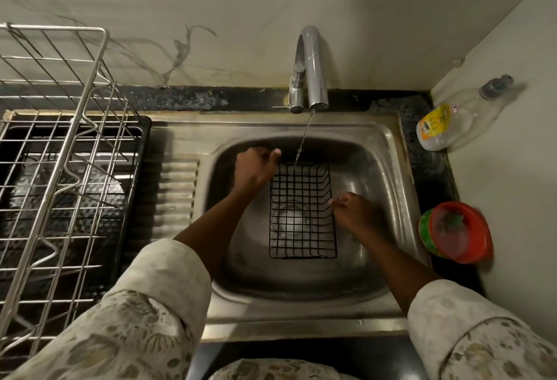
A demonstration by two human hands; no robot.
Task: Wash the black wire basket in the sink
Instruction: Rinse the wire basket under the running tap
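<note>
Two hands grip the work. The left hand (pixel 256 168) curls round the far left corner of the black rectangular wire basket (pixel 302 223), and the right hand (pixel 355 209) pinches its right rim. The basket sits between them, low in the stainless steel sink (pixel 241 259). A thin stream of water (pixel 304 138) from the curved chrome tap (pixel 313 63) lands on its far edge, just beyond the left hand. Rinsing looks under way. No suds or sponge show, so I judge any scrubbing is left to do. The grid looks glossy and unbent, and no dirt can be made out.
</note>
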